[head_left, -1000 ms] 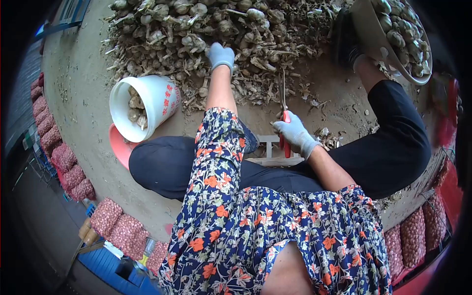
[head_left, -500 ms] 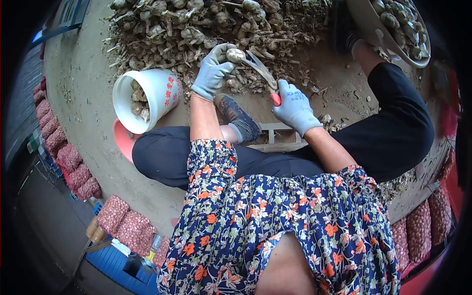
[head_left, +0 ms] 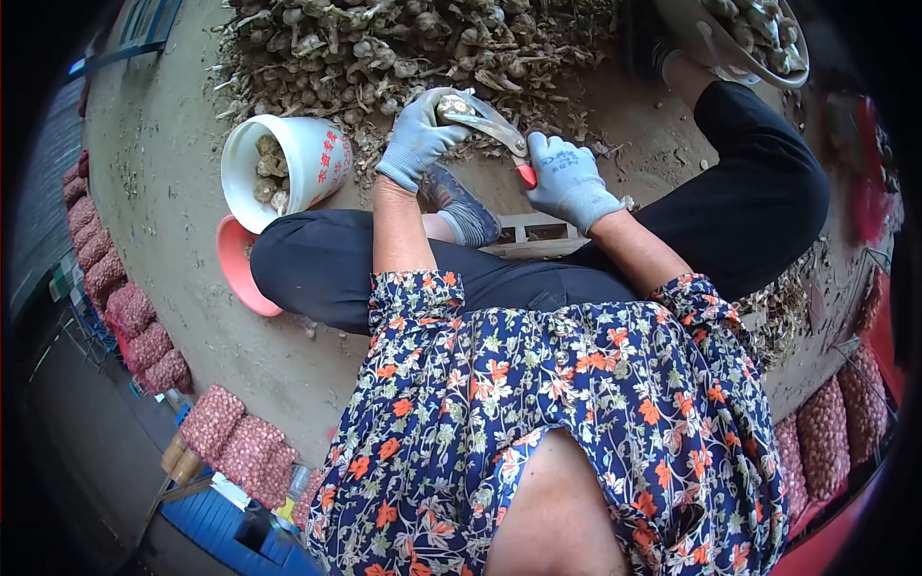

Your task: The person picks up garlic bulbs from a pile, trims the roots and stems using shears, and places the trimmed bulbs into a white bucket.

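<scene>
A: The dusty tan floor (head_left: 192,240) has fat pink net sacks (head_left: 213,422) along its edge. What else is there?

B: A big heap of pale brown garlic with dry stalks (head_left: 384,58), up at the top. Below it, on the left, a white plastic bucket with red writing (head_left: 315,158) is tipped over, with a few dirty garlic bulbs (head_left: 271,173) inside. A round pink-red plastic bowl (head_left: 236,264) is near the person's knee.

A: What does the left hand (head_left: 421,136) have?

B: It wears a pale grey glove. Its thumb and fingers are bent round a pale round garlic bulb (head_left: 454,106), pinching it, in front of the heap.

A: And the right hand (head_left: 569,180)?

B: Same kind of glove. Its fingers are curled round the silver metal shears with a red handle (head_left: 499,129).

A: Do the blades touch the bulb?

B: They are spread apart and reach right up to it, but I can't tell if they touch.

A: Anything at the top right?

B: Yes, a wide pale tub (head_left: 684,23) with more garlic in it, by the person's foot
</scene>
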